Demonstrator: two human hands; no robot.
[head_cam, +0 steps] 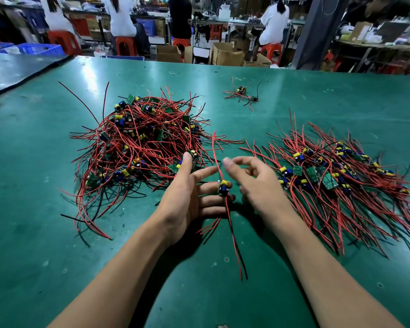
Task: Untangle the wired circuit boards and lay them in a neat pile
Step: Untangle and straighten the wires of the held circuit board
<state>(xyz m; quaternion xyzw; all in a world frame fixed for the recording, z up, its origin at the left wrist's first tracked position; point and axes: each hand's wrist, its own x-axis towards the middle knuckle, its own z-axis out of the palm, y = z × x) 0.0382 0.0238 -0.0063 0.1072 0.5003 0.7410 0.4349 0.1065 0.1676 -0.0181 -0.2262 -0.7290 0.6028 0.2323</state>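
On the green rubber-topped workbench (33, 162), between two masses of wired boards, a single small circuit board carrying a yellow and a blue component (224, 187) is borne on the fingers of the left hand (187, 200). That hand is spread, its fingers straight and apart, and the board is rested against them rather than gripped. One long red lead (215, 150) is seen rising from the board toward the far side, while a red-and-black pair of leads (232, 233) is trailed down toward the near edge. The right hand (253, 183) is blurred. Its fingers are loosely curved just beside the rising red lead, and whether that lead is pinched cannot be told.

To the left, a large tangled heap of red and black wires and green boards (142, 140) is piled high, with leads sticking out in every direction. To the right, a flatter sorted pile of like boards (329, 176) is laid out, its wires combed roughly one way. A small stray cluster of wired boards (242, 93) is left well apart on the far side.

The task is judged to be about half done: the sorted pile is substantial, yet the heap looks at least as large. The board in hand appears freed but is not yet laid down, and the stray cluster remains to be dealt with.
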